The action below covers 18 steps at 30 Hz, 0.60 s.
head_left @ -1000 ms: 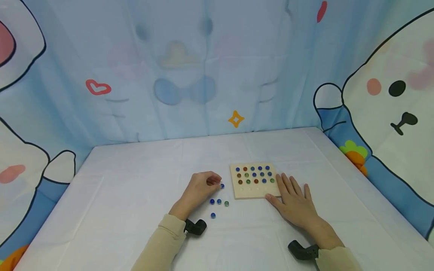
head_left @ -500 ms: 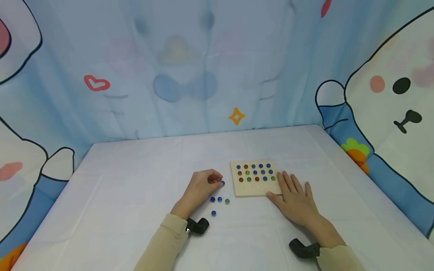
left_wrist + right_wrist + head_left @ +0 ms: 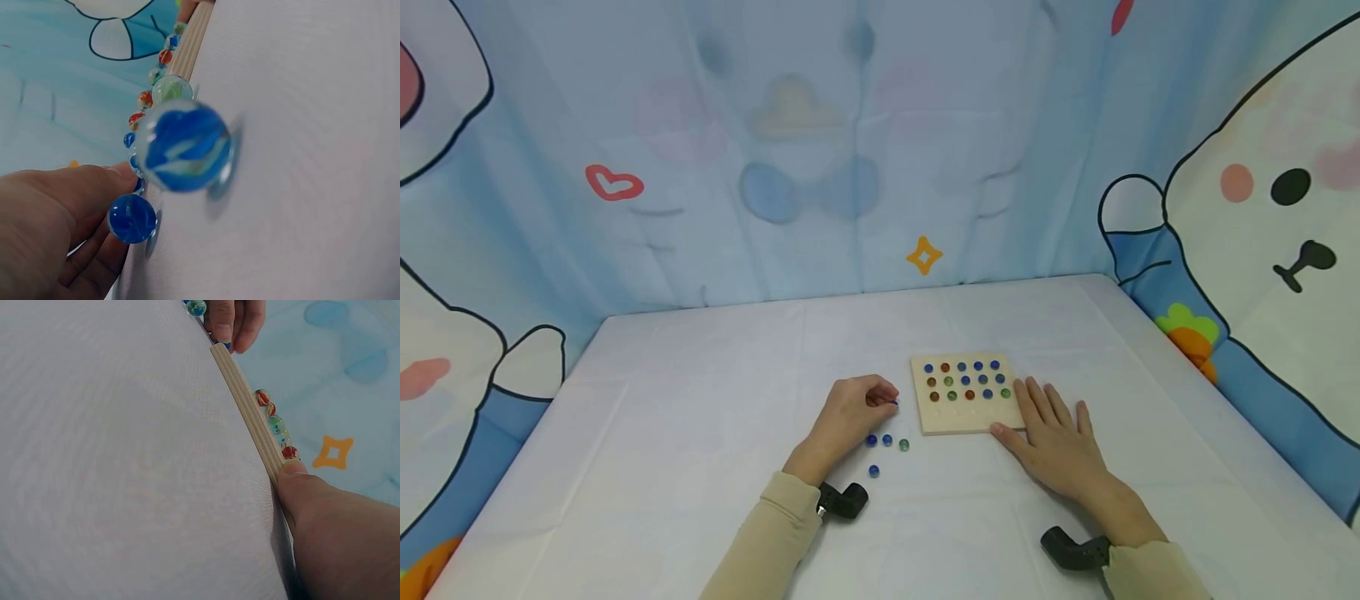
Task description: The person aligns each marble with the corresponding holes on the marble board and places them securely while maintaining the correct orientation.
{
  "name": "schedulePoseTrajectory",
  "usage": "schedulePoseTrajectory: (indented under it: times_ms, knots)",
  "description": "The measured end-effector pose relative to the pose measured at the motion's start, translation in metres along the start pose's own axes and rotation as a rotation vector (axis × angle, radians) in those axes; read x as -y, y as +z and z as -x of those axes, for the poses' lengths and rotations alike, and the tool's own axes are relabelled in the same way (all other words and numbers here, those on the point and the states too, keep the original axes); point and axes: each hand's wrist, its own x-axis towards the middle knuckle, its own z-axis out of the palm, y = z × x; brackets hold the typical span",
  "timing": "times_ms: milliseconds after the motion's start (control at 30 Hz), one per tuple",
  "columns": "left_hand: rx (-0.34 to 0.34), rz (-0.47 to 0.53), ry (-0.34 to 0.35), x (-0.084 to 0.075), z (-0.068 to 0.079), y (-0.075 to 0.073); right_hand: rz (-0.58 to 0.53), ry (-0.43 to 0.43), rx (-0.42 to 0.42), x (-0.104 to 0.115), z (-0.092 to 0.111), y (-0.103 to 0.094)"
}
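My left hand [image 3: 853,414] pinches a blue marble [image 3: 894,403] between thumb and fingers, just left of a pale wooden board [image 3: 943,423]. The fingers hide most of that marble. Several glass marbles [image 3: 970,395], blue, green and red-brown, sit in three rows of the board; its front row holds none. My right hand [image 3: 1056,437] lies with fingers straight along the board's right side. In the right wrist view its thumb [image 3: 294,469] rests on the board's edge.
Loose on the white tablecloth [image 3: 700,433], near my left wrist, lie blue marbles [image 3: 873,472] and a green marble [image 3: 904,445]. A light blue printed curtain [image 3: 820,250] hangs behind the table. Each wrist wears a black camera [image 3: 846,502].
The left fingers have closed on the blue marble beside the board and shifted slightly right, covering more of it. The right hand stays at the board. The head view has tilted slightly.
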Motion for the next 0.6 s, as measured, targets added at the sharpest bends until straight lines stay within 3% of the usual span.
schedulePoseTrajectory:
  times_ms: [600]
  knots:
    - [-0.001, 0.031, -0.032, -0.003, 0.0005, -0.0026, -0.007, 0.008, 0.003, 0.001, 0.0009, -0.0011]
